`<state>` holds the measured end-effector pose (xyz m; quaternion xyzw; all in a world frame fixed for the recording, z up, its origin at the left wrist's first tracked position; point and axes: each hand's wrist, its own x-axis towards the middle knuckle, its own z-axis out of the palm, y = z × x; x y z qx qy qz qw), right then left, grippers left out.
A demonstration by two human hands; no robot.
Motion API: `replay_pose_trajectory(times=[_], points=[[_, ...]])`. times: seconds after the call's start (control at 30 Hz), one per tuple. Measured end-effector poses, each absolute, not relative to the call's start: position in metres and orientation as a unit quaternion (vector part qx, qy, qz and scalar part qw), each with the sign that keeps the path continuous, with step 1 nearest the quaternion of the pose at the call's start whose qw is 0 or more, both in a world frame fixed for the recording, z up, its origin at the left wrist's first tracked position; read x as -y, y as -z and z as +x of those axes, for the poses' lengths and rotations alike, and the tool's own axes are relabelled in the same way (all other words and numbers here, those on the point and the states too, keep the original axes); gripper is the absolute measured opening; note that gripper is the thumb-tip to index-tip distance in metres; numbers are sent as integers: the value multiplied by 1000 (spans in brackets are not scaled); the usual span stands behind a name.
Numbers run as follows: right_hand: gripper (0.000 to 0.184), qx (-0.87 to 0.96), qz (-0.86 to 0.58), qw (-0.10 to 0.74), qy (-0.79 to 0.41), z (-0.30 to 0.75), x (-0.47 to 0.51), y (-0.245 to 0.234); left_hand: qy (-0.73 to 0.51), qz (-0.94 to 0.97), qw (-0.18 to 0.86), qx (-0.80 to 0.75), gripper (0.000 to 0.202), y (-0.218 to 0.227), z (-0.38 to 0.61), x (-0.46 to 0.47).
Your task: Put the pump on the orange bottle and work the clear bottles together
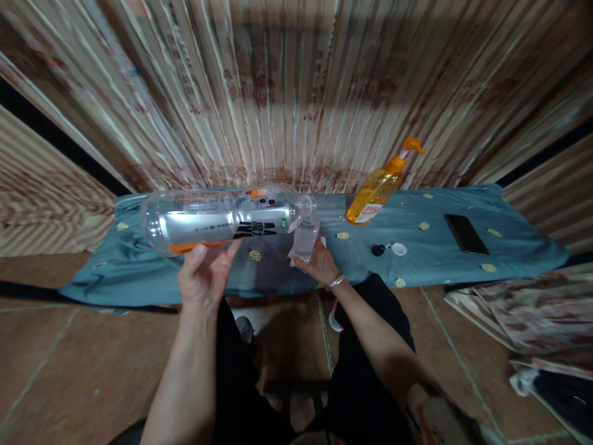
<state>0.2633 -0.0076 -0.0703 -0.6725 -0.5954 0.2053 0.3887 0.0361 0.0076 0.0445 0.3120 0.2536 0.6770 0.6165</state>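
My left hand point(206, 272) is closed around the underside of a large clear plastic bottle point(222, 216) with a silver and orange label. That bottle lies nearly level in the air, its uncapped mouth pointing right. Just below the mouth is a small clear bottle point(306, 238), held upright in my right hand point(319, 262). The two openings overlap in view; whether they touch I cannot tell. Something white, like a tissue point(291, 253), shows beside my right fingers. Clear liquid seems to be inside the small bottle.
A pump bottle of orange liquid point(375, 191) stands right of my hands on the blue-green cloth point(440, 241). Nearer lie a black cap point(378, 250) and a white cap point(399, 249). Farther right is a dark phone point(466, 234). A pleated curtain point(287, 93) hangs behind.
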Motion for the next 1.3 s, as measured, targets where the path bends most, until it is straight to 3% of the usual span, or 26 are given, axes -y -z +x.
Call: replay_pose_trajectory(times=[0.77, 1.3], points=[[70, 611, -657, 403, -180, 266, 6, 76, -678, 304, 623, -243, 32, -40, 32, -9], [78, 621, -653, 403, -163, 267, 4, 83, -673, 316, 621, -247, 30, -42, 32, -10]])
